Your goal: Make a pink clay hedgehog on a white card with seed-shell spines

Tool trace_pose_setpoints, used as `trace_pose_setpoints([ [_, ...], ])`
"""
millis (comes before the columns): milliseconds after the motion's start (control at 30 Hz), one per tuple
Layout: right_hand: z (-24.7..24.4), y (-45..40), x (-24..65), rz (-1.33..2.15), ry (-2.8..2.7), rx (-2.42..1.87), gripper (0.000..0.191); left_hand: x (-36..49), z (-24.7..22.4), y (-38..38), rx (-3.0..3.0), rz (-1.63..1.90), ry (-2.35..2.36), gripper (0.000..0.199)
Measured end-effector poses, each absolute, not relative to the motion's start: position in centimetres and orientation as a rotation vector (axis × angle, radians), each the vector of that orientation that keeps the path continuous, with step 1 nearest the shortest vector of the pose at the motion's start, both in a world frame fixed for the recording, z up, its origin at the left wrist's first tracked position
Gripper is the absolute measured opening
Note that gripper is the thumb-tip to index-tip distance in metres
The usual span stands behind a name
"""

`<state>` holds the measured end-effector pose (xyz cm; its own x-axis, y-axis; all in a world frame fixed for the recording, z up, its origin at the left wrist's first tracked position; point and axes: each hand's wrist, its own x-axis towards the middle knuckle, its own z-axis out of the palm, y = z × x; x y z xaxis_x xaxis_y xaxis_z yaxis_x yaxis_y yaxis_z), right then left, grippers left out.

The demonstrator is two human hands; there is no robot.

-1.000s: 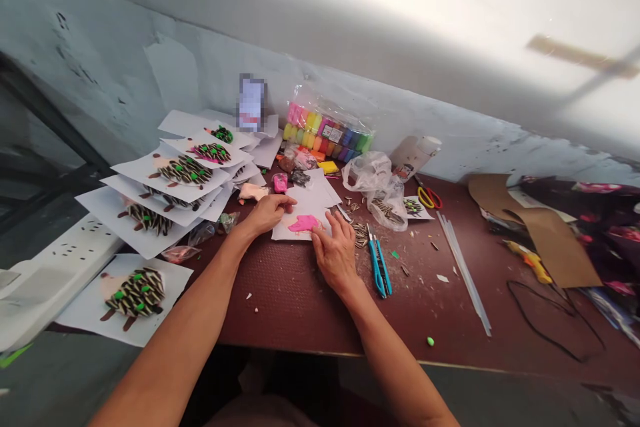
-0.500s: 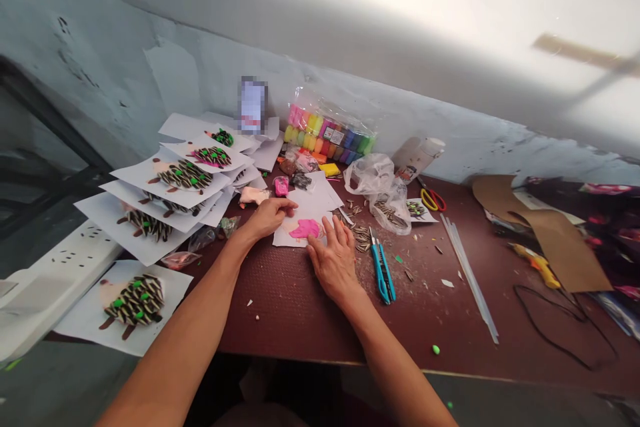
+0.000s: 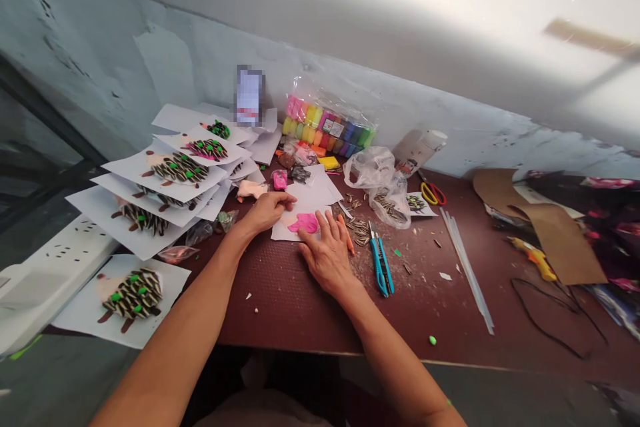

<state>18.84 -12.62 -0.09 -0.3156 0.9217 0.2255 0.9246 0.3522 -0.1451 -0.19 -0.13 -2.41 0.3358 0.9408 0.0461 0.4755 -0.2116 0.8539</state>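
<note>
Right hand (image 3: 327,260) has slid slightly toward the left hand, and an orange stick (image 3: 346,235) now shows just beyond it. From the head camera, the left hand (image 3: 267,210) lies open on a white paper sheet (image 3: 320,197), holding nothing. The right fingertips sit against pink modelling clay (image 3: 303,223) on that sheet, apparently working it flat, though the hand seems not to grip it. Fingers hide part of the clay, and whether they are pressing is hard to tell
</note>
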Motion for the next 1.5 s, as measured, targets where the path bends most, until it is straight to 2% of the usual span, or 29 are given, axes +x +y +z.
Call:
trace_pose_setpoints([
  [567,0.0,-12.8,19.2,-0.106,-2.32,-1.649,0.025,-0.3,-2.7,-0.1,1.841,0.767,1.253,0.047],
  [1000,-0.5,-13.3,19.6,-0.165,-2.277,-1.794,0.031,-0.3,-2.5,-0.1,1.855,0.76,1.241,0.045],
  [1500,-0.5,-13.6,19.8,-0.113,-2.23,-1.753,0.027,-0.3,-2.7,0.0,1.868,0.765,1.24,0.045],
])
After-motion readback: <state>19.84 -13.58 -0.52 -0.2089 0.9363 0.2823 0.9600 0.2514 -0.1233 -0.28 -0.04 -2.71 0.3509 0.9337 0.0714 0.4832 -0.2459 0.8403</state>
